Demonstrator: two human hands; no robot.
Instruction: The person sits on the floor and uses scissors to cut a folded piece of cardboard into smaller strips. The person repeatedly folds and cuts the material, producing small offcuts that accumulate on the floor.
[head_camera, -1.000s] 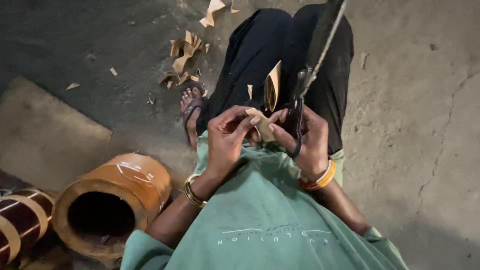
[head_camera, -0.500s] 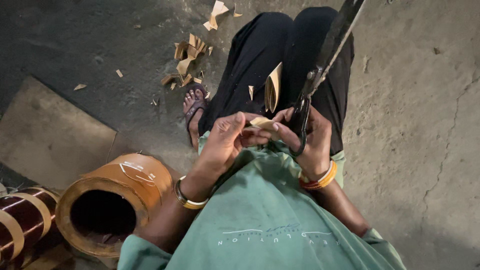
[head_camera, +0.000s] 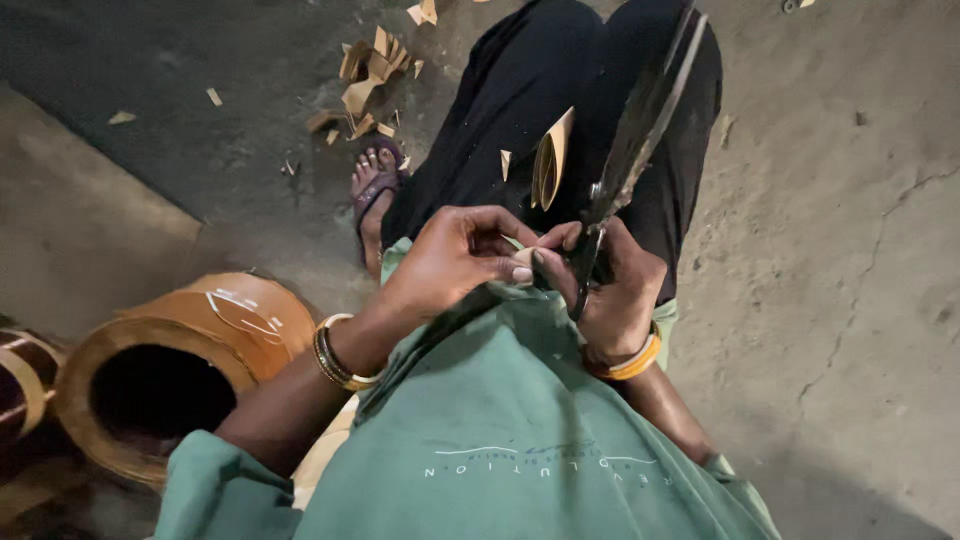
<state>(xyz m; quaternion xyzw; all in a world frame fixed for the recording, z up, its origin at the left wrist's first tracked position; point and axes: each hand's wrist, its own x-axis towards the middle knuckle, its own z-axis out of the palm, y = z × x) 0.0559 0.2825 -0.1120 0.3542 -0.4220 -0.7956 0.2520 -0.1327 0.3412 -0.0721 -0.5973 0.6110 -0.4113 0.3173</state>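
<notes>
Scissors (head_camera: 640, 120), big and dark, stand up from my right hand (head_camera: 610, 290), fingers wrapped tight through the handles, blades pointing away over my black-trousered lap. My left hand (head_camera: 455, 255) pinches a small tan strip (head_camera: 522, 262) between thumb and fingertips, right against the blades' base. A folded tan piece (head_camera: 552, 160) rests on my thigh. Tan scraps (head_camera: 372, 75) litter the floor past my sandalled foot (head_camera: 372, 185); a rolled brown sheet (head_camera: 170, 370) lies at my left.
</notes>
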